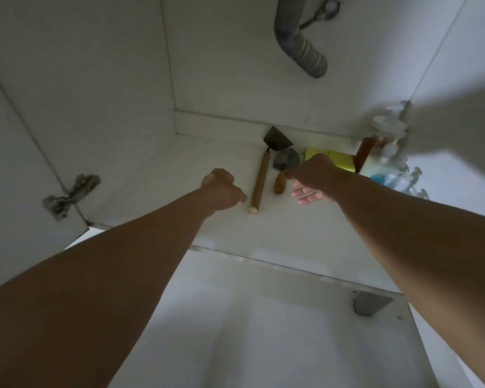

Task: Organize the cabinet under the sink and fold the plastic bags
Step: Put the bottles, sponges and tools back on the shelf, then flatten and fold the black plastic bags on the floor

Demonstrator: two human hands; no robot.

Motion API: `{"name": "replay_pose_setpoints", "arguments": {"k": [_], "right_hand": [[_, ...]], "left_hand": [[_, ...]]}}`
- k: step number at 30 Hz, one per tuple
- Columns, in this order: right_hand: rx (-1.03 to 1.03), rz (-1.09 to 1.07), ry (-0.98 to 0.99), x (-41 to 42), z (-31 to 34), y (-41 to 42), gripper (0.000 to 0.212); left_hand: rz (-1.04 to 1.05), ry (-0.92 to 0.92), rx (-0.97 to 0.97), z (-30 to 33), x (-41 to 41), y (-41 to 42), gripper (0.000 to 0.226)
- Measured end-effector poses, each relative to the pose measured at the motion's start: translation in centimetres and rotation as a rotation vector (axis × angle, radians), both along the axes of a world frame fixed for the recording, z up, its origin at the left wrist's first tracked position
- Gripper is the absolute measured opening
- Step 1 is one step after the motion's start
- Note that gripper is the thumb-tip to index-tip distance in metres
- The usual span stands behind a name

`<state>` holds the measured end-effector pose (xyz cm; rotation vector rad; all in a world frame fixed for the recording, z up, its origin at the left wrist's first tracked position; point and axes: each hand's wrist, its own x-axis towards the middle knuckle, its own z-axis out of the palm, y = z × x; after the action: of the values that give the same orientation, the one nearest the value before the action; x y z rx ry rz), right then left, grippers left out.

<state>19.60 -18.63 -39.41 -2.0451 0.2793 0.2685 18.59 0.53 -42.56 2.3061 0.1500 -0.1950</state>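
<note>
Two hands inside the cabinet (140, 175): left hand (221, 191) curled, empty; right hand (311, 180) fingers loose, beside the short trowel (282, 170). Long scraper (261, 175) lies between them. Line tools parallel (no bags visible); lift by handles.

Dim cabinet interior; brighter light right; wide-angle edge distortion; blur right.

Two wooden-handled scrapers: a long one (259, 179) and a short one (282, 170), mid-frame. One yellow sponge (339, 159), one hinge (70, 196), one drain hose (300, 43).
</note>
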Motion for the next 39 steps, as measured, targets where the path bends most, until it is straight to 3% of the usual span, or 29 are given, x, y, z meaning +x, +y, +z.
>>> {"name": "replay_pose_setpoints", "arguments": {"k": [5,12,18,25,29,32,39], "right_hand": [[0.037,0.072,0.035,-7.4,1.4,3.6,0.045],[0.003,0.201,0.082,-15.4,1.5,8.8,0.025],[-0.019,0.268,0.116,-20.6,0.7,14.4,0.021],[-0.073,0.385,0.150,-25.8,-1.6,21.7,0.026],[-0.137,0.449,0.169,-29.1,-3.8,25.7,0.034],[-0.171,0.478,0.171,-31.2,-5.6,28.1,0.032],[-0.240,0.539,0.285,-35.2,-10.6,31.7,0.031]], "left_hand": [[-0.008,0.003,0.039,2.4,-8.6,3.9,0.066],[0.037,0.083,0.127,2.3,-18.8,10.1,0.043],[0.081,0.100,0.192,1.6,-25.9,15.5,0.052],[0.171,0.180,0.290,0.1,-33.1,22.8,0.048],[0.140,0.213,0.364,-1.3,-37.2,26.0,0.038],[0.115,0.218,0.444,-2.8,-39.6,28.1,0.048],[0.065,0.347,0.532,-6.0,-45.2,31.9,0.038]]}}
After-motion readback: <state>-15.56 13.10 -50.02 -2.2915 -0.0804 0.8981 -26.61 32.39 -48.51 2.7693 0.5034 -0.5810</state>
